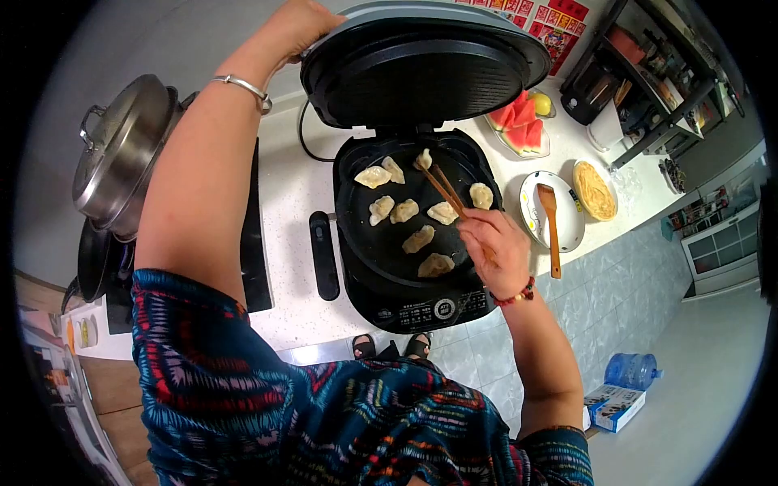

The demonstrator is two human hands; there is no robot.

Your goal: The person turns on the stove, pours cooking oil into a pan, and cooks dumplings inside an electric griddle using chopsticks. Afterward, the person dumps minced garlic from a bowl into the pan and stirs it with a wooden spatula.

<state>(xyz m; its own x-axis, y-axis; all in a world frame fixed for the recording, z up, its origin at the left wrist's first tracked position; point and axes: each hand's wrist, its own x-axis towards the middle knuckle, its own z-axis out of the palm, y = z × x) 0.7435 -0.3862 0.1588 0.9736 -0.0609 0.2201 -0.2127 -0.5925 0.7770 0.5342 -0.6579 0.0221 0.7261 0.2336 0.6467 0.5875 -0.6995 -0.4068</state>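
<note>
My left hand (301,28) is at the upper left edge of the raised black lid (421,77), its fingers closed on the rim. Below, the round black pan (369,239) of the electric griddle holds several dumplings (403,211). My right hand (496,249), over the pan's right side, grips wooden chopsticks (444,193). Their tips meet a dumpling (424,159) near the back of the pan. Another dumpling (480,195) lies just above my right hand.
On the right are a plate of watermelon (521,130), a white plate (568,212) with a wooden spatula (551,223), and a dish of flatbread (596,191). A steel pot (126,154) stands at left; a black shelf rises at upper right.
</note>
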